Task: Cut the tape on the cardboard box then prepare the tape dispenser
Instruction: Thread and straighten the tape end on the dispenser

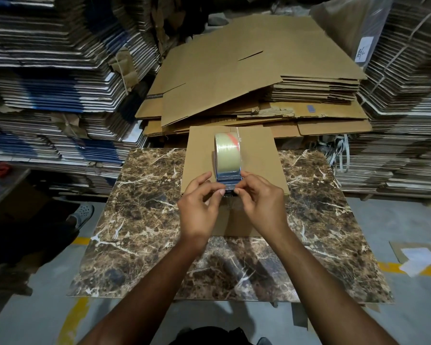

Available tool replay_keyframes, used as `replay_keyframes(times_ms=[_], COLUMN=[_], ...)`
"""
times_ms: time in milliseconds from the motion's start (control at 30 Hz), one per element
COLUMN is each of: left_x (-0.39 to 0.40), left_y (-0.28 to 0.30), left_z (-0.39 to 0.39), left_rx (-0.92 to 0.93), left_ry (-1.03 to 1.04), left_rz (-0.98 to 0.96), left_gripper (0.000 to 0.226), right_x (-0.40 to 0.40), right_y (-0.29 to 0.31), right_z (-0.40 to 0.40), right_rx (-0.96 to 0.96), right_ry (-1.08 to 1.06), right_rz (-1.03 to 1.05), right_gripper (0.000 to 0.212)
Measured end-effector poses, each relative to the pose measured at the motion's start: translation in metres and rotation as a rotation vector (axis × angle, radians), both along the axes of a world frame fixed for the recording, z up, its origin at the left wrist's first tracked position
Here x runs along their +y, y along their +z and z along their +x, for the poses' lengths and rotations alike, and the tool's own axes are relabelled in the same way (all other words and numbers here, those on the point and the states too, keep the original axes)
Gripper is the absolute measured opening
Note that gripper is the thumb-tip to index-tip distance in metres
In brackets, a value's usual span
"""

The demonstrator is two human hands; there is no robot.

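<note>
A tape dispenser [228, 155] with a pale roll of clear tape and a shiny metal front stands on top of a closed brown cardboard box [259, 155]. The box rests on a marble-patterned table [147, 220]. My left hand [200, 207] and my right hand [260, 202] meet at the dispenser's near end. The thumbs and forefingers of both pinch something thin there, apparently the loose end of the tape. The dispenser's handle is hidden behind my fingers.
Flattened brown cardboard sheets [246, 83] are piled behind the table. Tall stacks of bundled flat cartons [47, 83] rise at left and right. A person's sandalled foot [81, 215] shows at left on the grey floor with yellow lines.
</note>
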State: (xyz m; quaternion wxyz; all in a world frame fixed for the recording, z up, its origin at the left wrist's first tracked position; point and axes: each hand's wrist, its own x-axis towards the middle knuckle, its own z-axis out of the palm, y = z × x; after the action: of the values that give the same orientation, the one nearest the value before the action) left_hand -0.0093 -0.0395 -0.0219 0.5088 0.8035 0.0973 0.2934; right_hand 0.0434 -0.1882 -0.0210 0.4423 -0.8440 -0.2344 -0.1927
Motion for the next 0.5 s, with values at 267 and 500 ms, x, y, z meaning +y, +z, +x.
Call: replay_keyframes(times_ms=[267,500], left_x=[-0.005,0.008], left_y=[0.001,0.011], left_z=[-0.005,-0.003], left_rx=[0.049,0.086], left_ry=[-0.132,-0.297], left_rz=[-0.164,-0.209], left_gripper=[0.015,0.026], right_x=[-0.006,-0.01], right_y=[0.006,0.011], right_z=[0.001,0.006], right_rx=[0.215,0.268], right_ry=[0.084,0.158], right_rz=[0.04,-0.011], right_gripper=[0.012,0.019])
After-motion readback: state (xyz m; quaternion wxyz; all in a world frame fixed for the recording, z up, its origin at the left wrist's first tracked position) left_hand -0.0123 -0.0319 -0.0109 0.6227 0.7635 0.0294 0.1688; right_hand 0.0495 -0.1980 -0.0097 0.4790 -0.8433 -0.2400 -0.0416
